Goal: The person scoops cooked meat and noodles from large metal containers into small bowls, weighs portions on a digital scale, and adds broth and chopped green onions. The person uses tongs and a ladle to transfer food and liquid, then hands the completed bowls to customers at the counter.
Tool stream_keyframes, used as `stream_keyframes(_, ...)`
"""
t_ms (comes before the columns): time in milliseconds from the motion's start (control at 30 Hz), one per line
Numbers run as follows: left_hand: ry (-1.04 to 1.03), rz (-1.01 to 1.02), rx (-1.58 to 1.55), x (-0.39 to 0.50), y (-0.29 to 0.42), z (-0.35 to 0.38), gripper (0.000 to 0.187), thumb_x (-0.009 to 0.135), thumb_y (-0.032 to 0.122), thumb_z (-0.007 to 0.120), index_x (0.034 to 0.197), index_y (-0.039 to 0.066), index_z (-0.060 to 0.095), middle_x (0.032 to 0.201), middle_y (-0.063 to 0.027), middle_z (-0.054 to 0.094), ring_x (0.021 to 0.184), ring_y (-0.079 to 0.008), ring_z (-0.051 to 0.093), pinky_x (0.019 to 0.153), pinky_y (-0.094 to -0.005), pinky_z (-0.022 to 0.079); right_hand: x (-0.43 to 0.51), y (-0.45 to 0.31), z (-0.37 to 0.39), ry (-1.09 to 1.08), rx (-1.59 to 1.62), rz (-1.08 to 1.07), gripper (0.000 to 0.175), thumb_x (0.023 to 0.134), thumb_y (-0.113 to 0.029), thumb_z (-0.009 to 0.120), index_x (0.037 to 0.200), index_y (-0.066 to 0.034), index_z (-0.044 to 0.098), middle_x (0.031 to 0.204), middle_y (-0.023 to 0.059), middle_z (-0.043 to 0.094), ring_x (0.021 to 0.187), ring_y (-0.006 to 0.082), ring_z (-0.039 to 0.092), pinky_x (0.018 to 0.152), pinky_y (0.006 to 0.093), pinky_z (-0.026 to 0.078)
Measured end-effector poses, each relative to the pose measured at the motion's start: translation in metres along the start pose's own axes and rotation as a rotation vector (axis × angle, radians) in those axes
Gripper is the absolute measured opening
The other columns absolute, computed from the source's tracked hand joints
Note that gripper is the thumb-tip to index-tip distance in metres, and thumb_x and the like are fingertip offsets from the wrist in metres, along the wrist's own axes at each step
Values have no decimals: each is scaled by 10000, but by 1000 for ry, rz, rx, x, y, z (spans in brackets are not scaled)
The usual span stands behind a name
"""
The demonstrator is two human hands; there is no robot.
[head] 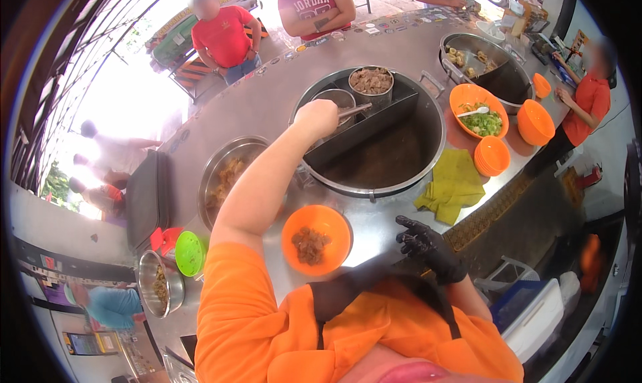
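Observation:
My left hand point(317, 117) is bare and closed around a metal utensil point(355, 110), held over a metal canister point(335, 99) inside a large divided pot point(368, 195). Beside it in the same pot stands a second canister point(372, 98), heaped with cooked meat pieces point(371, 80). The front section of the pot holds dark liquid point(386, 157). My right hand point(426, 245) wears a black glove, with fingers apart and nothing in them, near the counter's front edge. An orange bowl point(338, 232) between my arms holds chopped brown meat point(310, 246).
On the right are an orange bowl of chopped greens point(484, 123) with a white spoon, stacked orange bowls point(491, 155), a yellow-green cloth point(454, 185) and another divided pot point(446, 64). A metal basin point(205, 182) sits under my left arm. People stand across the counter point(266, 89); a co-worker point(594, 94) is at right.

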State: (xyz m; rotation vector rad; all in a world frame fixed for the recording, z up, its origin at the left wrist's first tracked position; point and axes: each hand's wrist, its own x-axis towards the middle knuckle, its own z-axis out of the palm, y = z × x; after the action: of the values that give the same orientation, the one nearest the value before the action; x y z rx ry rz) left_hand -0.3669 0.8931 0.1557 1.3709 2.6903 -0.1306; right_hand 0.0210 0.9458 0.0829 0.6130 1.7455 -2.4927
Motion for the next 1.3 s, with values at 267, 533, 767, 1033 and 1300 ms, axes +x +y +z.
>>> stream_keyframes(267,-12,-11,-59,6,3,-2,303,911,249,532,1109,97,705,1016,-170,693,973,-343,650,877,-446,510,30,-9,-20,-48,-85,-55,544,913,-73,610,1432,-80,449,977,-1,604,835,86,541,774,241,472)
stream_keyframes(533,-101,-70,-72,-1,-7,6,264,890,229,548,932,39,727,972,-191,695,951,-351,664,847,-451,524,60,3,-23,-67,-475,-251,481,920,-78,605,1387,-62,494,996,48,621,873,108,565,821,270,479)
stream_keyframes(767,-118,-66,18,28,5,28,285,892,209,515,895,12,721,762,-139,707,834,-318,689,814,-427,528,56,13,-29,0,-406,-239,456,924,-96,626,1365,-58,518,1078,84,627,785,100,542,759,258,485)
stream_keyframes(1033,-248,3,194,34,74,-35,241,813,88,620,1022,51,732,1097,-173,689,1040,-324,661,861,-415,533,44,13,-38,29,-439,-218,465,915,-74,624,1365,-54,509,1016,59,613,831,82,534,786,247,477)
stream_keyframes(1300,-382,-72,239,80,109,-34,300,831,120,634,1118,92,715,1178,-134,674,1073,-304,655,865,-423,524,31,17,-43,32,-319,-173,475,909,-23,609,1370,-28,494,953,15,587,853,83,535,818,245,472)
